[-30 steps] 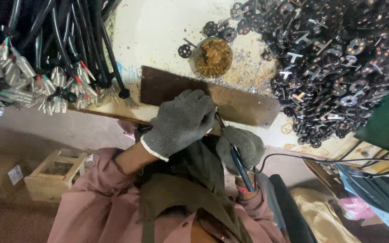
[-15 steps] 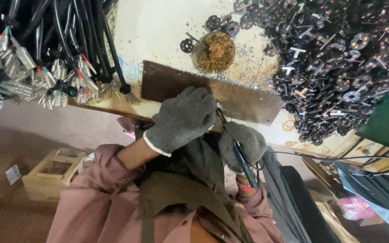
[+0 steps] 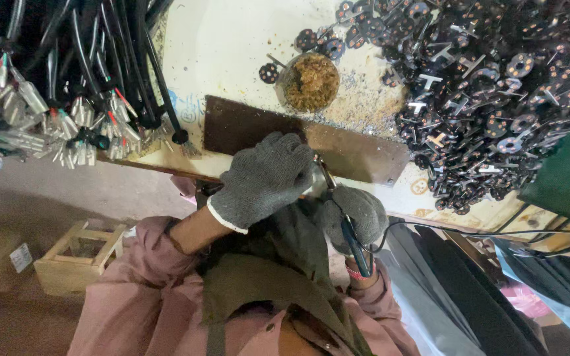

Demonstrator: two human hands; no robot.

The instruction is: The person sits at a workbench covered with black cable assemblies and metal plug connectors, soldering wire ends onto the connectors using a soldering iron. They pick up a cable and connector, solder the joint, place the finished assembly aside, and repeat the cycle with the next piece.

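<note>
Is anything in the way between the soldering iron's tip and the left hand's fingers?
Nothing visible is in the way. The right hand holds the soldering iron, and its tip runs straight up to the left hand at the edge of the brown plate. Whatever the gloved left hand grips is hidden.

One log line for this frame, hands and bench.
left hand: gloved, over brown plate edge | right hand: gloved, grips soldering iron | dish behind | black parts pile right

Wooden crate (image 3: 77,257), dark cable bundle (image 3: 80,59)
</note>
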